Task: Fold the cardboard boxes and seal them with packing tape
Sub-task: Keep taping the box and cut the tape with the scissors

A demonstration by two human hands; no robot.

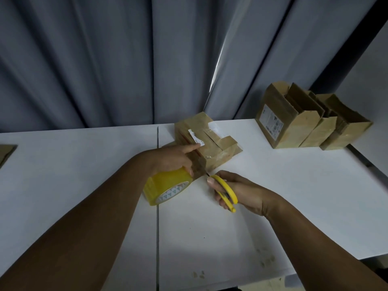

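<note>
Right hand [244, 193] grips yellow scissors [228, 191]; left hand [175, 157] holds tape roll [165, 185].

No wording can be read anywhere. A white shipping label [270, 122] on the side of the upright cardboard box [298, 131] carries dark print and code blocks too small to make out, and the white label strip [196, 138] on the taped box [212, 153] is equally illegible. The tape roll [168, 180] shows only green triangle marks on its core.

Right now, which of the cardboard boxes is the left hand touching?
The lone box in the middle, under the left hand; the three boxes at the far right stand open-topped and untouched.
</note>
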